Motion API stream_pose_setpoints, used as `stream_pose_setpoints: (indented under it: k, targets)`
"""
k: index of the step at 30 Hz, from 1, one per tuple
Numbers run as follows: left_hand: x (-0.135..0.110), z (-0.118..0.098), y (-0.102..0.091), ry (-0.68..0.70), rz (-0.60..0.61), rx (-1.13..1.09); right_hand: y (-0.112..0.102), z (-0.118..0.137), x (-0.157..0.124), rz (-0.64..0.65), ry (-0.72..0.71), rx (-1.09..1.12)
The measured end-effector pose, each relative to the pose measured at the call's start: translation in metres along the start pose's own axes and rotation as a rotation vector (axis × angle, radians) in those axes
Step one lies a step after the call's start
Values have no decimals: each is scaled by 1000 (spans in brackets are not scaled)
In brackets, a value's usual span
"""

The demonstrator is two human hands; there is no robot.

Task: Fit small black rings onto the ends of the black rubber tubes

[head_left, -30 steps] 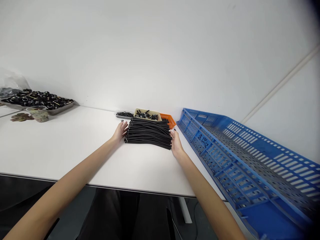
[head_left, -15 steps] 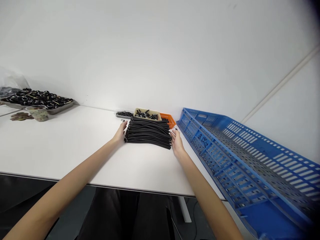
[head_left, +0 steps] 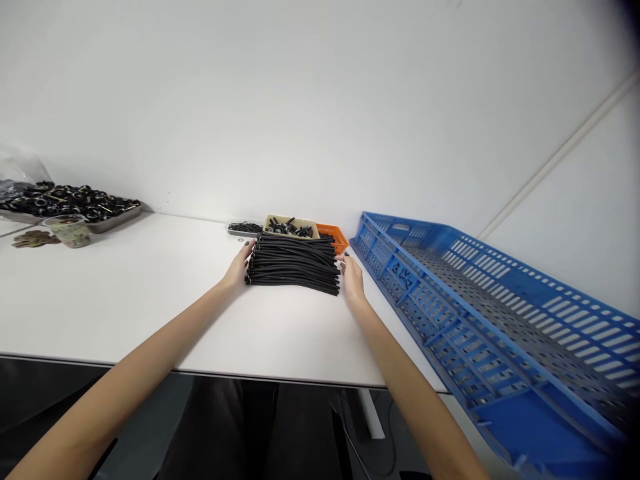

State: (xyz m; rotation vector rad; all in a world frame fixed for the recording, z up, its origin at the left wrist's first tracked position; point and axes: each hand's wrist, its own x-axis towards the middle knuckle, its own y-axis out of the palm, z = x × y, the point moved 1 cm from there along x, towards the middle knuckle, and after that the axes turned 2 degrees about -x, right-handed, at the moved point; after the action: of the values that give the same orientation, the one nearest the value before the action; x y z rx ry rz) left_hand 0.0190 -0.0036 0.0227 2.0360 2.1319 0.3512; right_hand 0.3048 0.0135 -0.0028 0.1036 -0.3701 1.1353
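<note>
A row of black rubber tubes lies side by side across the white table in front of me, with small pale rings or bands along their left ends. My left hand is against those left ends, fingers stretched out along them. At the opposite side, my right hand has its fingers extended and slightly bent, touching or very near the right ends. Neither hand is wrapped round the tubes. Some fingertips are hidden behind the tube ends. A small black ring lies just beyond my left hand.
Behind the tubes stand a tray of black rings, a cream tray of small dark parts and an orange basket. A large blue crate flanks my right arm. Far left are a heaped metal tray, a plastic cup and flat brownish pieces.
My right hand has shifted slightly up and in against the tube ends. My left hand stays by the left ends. The whole view has moved a little.
</note>
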Motion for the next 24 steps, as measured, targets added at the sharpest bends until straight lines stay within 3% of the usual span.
stream_pose_setpoints:
  k: [5,11,18,24]
  targets:
    - [-3,-5,3,24,48,47,3,7,-6,76,-174,-191]
    - [-1,-2,-1,49,93,110,6,2,-7,114,-195,-302]
    - [21,21,-15,169,103,190,8,1,-11,155,-283,-377]
    - [26,29,-17,125,109,142,10,-1,-13,150,-317,-405]
